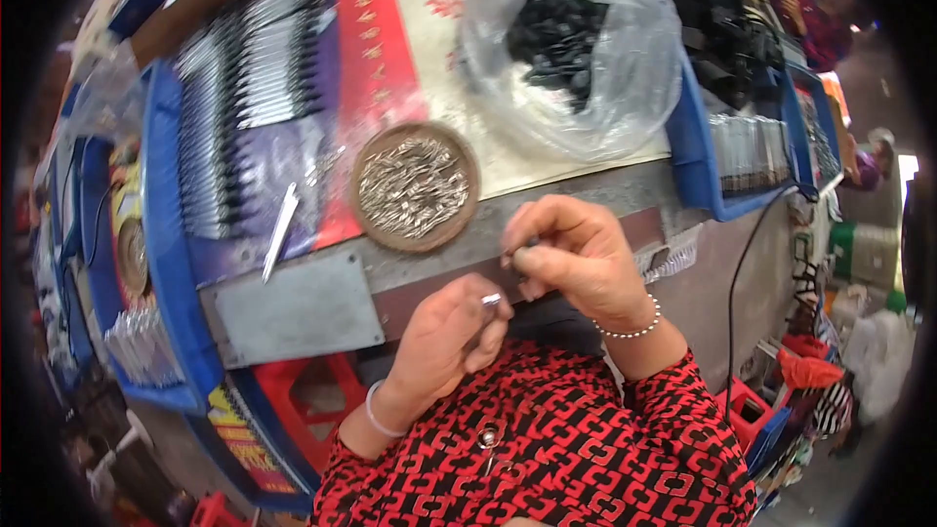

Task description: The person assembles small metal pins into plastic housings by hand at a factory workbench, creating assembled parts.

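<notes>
My left hand [441,334] is closed just beyond the near edge of the bench, with a small shiny metal piece [491,301] showing at its fingertips. To its right and a little higher, my right hand [584,259] pinches a small dark piece [528,247] between thumb and fingers. A short gap separates the two hands. Beyond them stands a round brown bowl [420,245] holding a heap of small silvery metal parts [415,185]. Farther back, an opened clear plastic bag [630,98] contains many small black pieces [561,34].
Left of the bowl lie a slim white stick [281,231] and a grey metal plate [298,310]. Rows of dark-ended silvery parts [210,127] fill the left side. Blue trays [168,234] flank the bench, and a dark cable [739,303] hangs at right.
</notes>
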A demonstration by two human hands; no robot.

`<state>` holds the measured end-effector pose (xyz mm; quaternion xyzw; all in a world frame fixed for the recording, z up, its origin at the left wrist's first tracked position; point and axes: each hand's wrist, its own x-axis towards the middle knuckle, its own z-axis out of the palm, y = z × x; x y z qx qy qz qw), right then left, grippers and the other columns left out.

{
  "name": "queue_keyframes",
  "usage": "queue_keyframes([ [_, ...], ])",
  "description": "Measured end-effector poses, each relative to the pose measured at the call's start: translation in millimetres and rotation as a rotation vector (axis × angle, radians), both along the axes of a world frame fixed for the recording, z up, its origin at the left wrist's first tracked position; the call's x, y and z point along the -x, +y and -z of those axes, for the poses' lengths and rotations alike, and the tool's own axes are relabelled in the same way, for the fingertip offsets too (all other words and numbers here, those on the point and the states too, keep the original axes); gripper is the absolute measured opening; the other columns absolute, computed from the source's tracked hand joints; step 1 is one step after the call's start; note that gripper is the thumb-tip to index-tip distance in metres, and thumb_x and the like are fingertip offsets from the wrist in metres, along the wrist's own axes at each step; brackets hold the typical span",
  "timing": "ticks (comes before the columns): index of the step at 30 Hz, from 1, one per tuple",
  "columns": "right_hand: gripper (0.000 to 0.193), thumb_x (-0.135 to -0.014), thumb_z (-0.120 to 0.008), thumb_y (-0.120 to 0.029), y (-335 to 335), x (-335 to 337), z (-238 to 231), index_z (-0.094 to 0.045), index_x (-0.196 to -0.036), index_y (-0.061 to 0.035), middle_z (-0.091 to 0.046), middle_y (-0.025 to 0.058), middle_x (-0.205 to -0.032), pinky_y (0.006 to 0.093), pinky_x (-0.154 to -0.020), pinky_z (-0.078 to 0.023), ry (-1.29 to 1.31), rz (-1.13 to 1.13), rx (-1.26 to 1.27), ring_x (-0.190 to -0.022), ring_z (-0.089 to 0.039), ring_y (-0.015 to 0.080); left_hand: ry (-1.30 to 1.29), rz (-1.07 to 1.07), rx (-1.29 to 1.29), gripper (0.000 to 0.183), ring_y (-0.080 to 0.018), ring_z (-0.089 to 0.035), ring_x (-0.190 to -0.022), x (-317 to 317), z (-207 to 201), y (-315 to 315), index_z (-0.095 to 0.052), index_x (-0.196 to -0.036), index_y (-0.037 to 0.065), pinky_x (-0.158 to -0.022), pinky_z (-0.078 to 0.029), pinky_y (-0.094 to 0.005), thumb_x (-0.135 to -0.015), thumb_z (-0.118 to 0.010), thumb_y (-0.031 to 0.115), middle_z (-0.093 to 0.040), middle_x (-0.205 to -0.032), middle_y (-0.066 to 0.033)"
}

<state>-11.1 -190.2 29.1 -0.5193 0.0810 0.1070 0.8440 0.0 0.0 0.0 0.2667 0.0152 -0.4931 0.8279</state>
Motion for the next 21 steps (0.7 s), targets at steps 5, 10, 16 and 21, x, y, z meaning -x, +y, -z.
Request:
queue_keyframes([
  [5,0.011,-0.086,-0.064,-0.011,21.8,-4.7,16.6,-0.06,-0.089,-0.0019,-0.054,-0.0035,-0.069,0.017,-0.047,-0.036,0.041,0.089,-0.093,-0.055,-0.047,0.0023,0.013,-0.009,0.006,0.029,-0.0066,-0.038,-0.05,-8.5,1.2,9.9,-0.05,-0.097,0.001,-0.045,-0.033,-0.0175,-0.097,-0.045,0.029,-0.049,-0.07,-0.003],
  [10,0.013,-0.087,-0.063,-0.015,26.7,-4.1,11.4,-0.058,-0.085,-0.0031,-0.05,-0.0045,-0.064,0.0174,-0.042,-0.03,0.17,0.01,-0.149,-0.05,-0.04,0.0015,0.095,-0.061,-0.017,0.027,-0.0064,-0.038,-0.051,-1.1,-1.1,10.5,-0.05,-0.098,0.002,-0.045,-0.033,-0.0176,-0.098,-0.043,0.028,-0.049,-0.071,-0.0031],
  [16,0.014,-0.088,-0.062,-0.016,27.2,-0.8,15.2,-0.055,-0.083,-0.0044,-0.047,-0.0054,-0.062,0.0173,-0.04,-0.026,0.207,0.007,-0.202,-0.047,-0.036,0.0008,0.155,-0.011,0.068,0.03,-0.0053,-0.036,-0.049,-0.7,1.2,10.0,-0.051,-0.098,0.003,-0.045,-0.031,-0.0176,-0.098,-0.041,0.031,-0.048,-0.07,-0.0012],
  [21,0.014,-0.088,-0.062,-0.015,33.3,-0.8,12.6,-0.055,-0.084,-0.0034,-0.051,-0.0037,-0.066,0.017,-0.042,-0.031,0.168,0.031,-0.196,-0.05,-0.042,0.0013,0.22,0.028,0.075,0.034,-0.0041,-0.035,-0.047,0.4,2.0,10.1,-0.051,-0.098,0.003,-0.045,-0.029,-0.0173,-0.097,-0.042,0.036,-0.047,-0.068,-0.0001],
])
